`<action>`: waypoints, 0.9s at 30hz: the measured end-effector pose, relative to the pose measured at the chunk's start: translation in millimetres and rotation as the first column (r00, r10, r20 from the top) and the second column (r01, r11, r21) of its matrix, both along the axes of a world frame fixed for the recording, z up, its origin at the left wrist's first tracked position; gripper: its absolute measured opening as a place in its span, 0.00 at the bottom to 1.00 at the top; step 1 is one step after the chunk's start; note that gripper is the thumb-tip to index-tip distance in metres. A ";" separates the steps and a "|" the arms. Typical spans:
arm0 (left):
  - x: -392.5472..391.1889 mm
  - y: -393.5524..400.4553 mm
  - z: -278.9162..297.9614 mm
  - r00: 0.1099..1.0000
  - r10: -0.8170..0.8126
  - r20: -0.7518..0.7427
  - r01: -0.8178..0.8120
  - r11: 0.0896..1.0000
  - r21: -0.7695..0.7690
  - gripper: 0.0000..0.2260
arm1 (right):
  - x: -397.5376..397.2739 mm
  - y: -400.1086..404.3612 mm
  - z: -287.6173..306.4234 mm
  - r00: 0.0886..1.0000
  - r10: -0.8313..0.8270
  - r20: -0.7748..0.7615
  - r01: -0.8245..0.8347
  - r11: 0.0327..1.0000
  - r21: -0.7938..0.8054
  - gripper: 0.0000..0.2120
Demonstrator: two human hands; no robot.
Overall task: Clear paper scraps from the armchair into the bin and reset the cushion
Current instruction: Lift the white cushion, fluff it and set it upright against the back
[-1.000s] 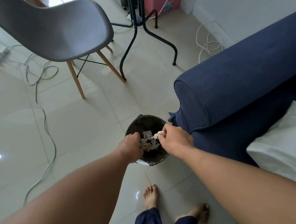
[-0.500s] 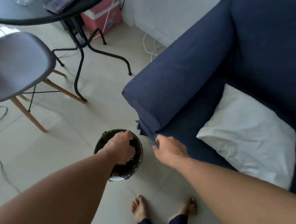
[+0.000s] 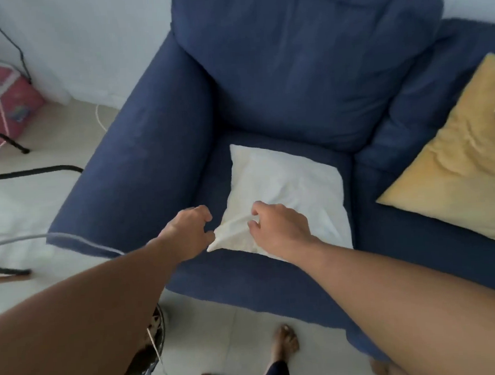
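Observation:
A white cushion (image 3: pixel 290 193) lies flat on the seat of the blue armchair (image 3: pixel 291 68). My left hand (image 3: pixel 186 233) hovers at the cushion's near-left corner, fingers half curled and holding nothing, fingertips just at the fabric. My right hand (image 3: pixel 276 230) is over the cushion's near edge, fingers bent and apart, also holding nothing. The dark bin (image 3: pixel 159 347) stands on the floor at the lower left, mostly hidden behind my left forearm. I see no paper scraps on the seat.
A yellow cushion (image 3: pixel 457 180) lies on the blue seat to the right. Black table legs (image 3: pixel 31 171), a pink box (image 3: pixel 0 98) and loose cables (image 3: pixel 78 244) are on the tiled floor to the left. My bare feet (image 3: pixel 284 343) stand before the armchair.
Both hands left the bin and swung right and up to the white cushion. My view turned from the bin to the armchair seat. The scrap my right hand held is gone.

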State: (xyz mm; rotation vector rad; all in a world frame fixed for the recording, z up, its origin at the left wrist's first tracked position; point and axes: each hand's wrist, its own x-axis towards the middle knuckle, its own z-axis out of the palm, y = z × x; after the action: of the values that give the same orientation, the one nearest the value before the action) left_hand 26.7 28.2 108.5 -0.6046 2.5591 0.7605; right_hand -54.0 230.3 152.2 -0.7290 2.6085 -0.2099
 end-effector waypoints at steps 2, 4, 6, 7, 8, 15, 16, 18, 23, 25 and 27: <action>-25.1 14.9 2.0 1.000 -0.029 -0.010 0.029 1.000 -0.004 0.17 | -18.5 25.9 0.4 0.997 -0.072 -0.018 0.072 0.997 0.004 0.12; -47.3 29.8 3.0 0.998 -0.065 -0.014 0.065 0.998 -0.011 0.17 | -34.2 50.5 -1.5 0.989 -0.143 -0.026 0.144 0.990 0.006 0.13; -65.8 43.0 2.5 0.995 -0.097 -0.013 0.097 0.995 -0.008 0.17 | -46.2 72.0 -5.1 0.977 -0.212 -0.030 0.213 0.977 0.011 0.13; -73.7 48.8 1.8 0.994 -0.111 -0.012 0.111 0.994 -0.011 0.17 | -51.5 81.1 -7.1 0.970 -0.239 -0.030 0.240 0.971 0.013 0.13; -81.2 54.2 0.7 0.993 -0.121 -0.014 0.121 0.993 -0.013 0.17 | -56.3 89.0 -9.2 0.965 -0.261 -0.029 0.261 0.965 0.015 0.14; -123.4 82.7 -10.3 0.986 -0.169 0.016 0.169 0.985 -0.037 0.17 | -85.6 123.7 -23.5 0.938 -0.347 -0.016 0.347 0.938 0.016 0.14; -128.8 85.4 -12.2 0.985 -0.172 0.017 0.172 0.984 -0.038 0.17 | -89.9 126.6 -26.1 0.936 -0.351 -0.018 0.351 0.936 0.013 0.15; -139.5 88.7 -15.5 0.984 -0.176 0.020 0.176 0.984 -0.040 0.16 | -99.3 131.4 -31.4 0.933 -0.360 -0.012 0.361 0.933 0.006 0.15; -160.4 87.3 -23.6 0.985 -0.175 0.012 0.175 0.983 -0.061 0.15 | -123.5 139.4 -43.2 0.927 -0.374 0.003 0.374 0.927 -0.003 0.16; -164.9 83.9 -26.7 0.988 -0.151 0.005 0.151 0.986 -0.064 0.15 | -131.3 142.1 -46.9 0.926 -0.377 0.013 0.377 0.926 0.004 0.15; -166.5 78.4 -30.5 0.992 -0.125 0.005 0.125 0.990 -0.061 0.14 | -137.1 144.6 -52.1 0.922 -0.386 0.022 0.386 0.922 0.016 0.15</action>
State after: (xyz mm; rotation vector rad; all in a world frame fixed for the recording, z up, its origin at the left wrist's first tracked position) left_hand -139.9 106.5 78.0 -0.4575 2.5997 0.6411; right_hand -191.2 374.9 100.1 -0.1958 2.7032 -0.3163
